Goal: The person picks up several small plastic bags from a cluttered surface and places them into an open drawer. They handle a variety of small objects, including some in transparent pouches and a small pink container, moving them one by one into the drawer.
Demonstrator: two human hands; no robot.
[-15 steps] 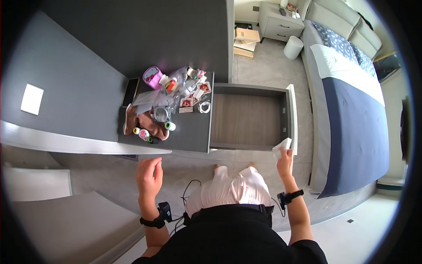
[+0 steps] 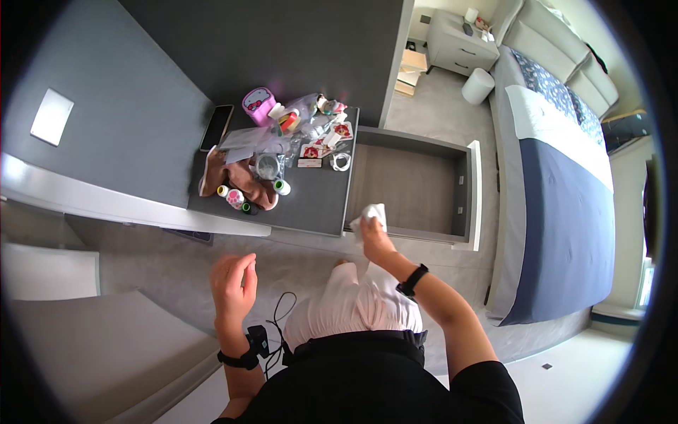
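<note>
My right hand point(image 2: 376, 239) is closed round a crumpled white tissue or wipe point(image 2: 370, 213). It is over the near left edge of a pulled-out grey drawer point(image 2: 411, 177) with a brownish base and a white front. Whether the tissue touches the drawer edge, I cannot tell. My left hand point(image 2: 233, 288) hangs in the air with loosely curled fingers and the thumb apart, nothing in it. It is just in front of the cabinet's white edge. Left of the drawer, the dark desktop point(image 2: 311, 208) bears a pile of small things.
On the desktop lie a phone point(image 2: 216, 128), a pink box point(image 2: 259, 105), a brown cloth point(image 2: 251, 185), a clear round container point(image 2: 268, 166), a coiled white cable point(image 2: 340, 162) and several small bottles. To the right stand a bed point(image 2: 565, 226), a white bin point(image 2: 478, 86) and a nightstand point(image 2: 462, 49).
My right hand has moved left with the tissue, from the drawer's front right corner to its near left edge. The view has shifted slightly; my left hand stays loosely curled.
</note>
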